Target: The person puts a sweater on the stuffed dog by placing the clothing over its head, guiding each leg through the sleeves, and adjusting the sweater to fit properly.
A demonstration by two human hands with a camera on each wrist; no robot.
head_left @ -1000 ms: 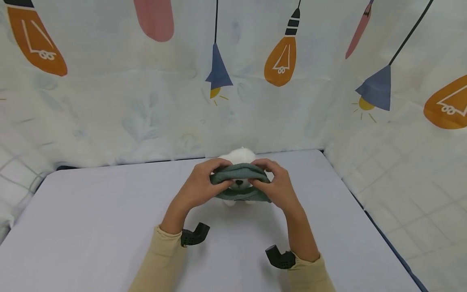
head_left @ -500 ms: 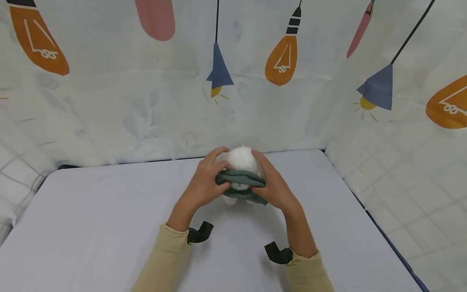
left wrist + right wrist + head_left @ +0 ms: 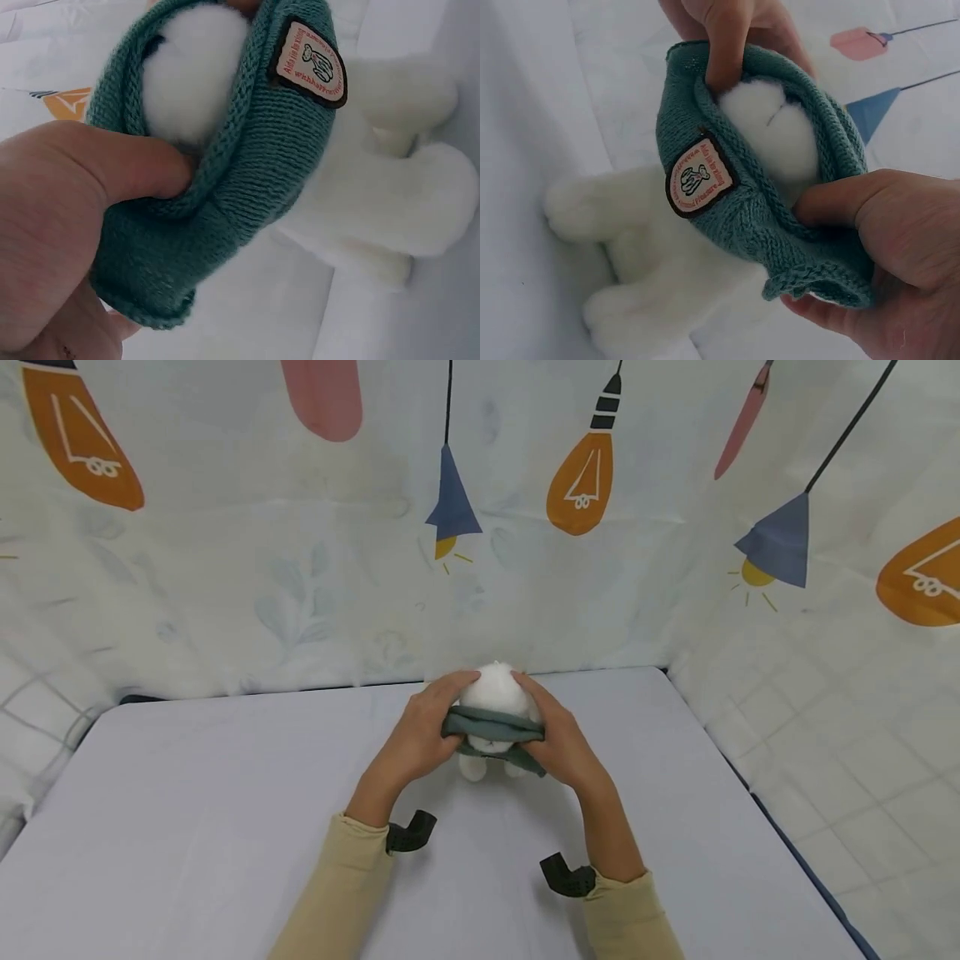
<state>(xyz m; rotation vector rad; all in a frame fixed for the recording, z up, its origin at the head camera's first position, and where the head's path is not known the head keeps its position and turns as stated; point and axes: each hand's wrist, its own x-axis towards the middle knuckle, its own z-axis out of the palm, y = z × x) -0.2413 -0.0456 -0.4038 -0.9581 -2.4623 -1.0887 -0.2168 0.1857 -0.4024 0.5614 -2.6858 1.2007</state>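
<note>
A white fluffy plush animal (image 3: 498, 688) stands at the table's far side, its short legs (image 3: 397, 199) resting on the tabletop. Round its head is a small green knitted sweater (image 3: 492, 724), with the white muzzle (image 3: 769, 124) poking through the opening. A stitched patch (image 3: 311, 61) sits on the knit below that opening. My left hand (image 3: 422, 727) grips the sweater from the left, thumb tucked inside the edge and fingers along the toy's head. From the right, my right hand (image 3: 564, 739) holds it the same way. The toy's eyes are hidden.
A pale cloth covers the table (image 3: 225, 827). Behind it hangs a whitish curtain (image 3: 337, 568) printed with lamps and bulbs, close to the toy. Black wrist cameras (image 3: 567, 877) sit on both forearms over beige sleeves.
Both hands have shifted, their fingers going from the sweater's upper edge to the sides of the toy's head. The knit opening has narrowed and sits lower, showing more white head above.
</note>
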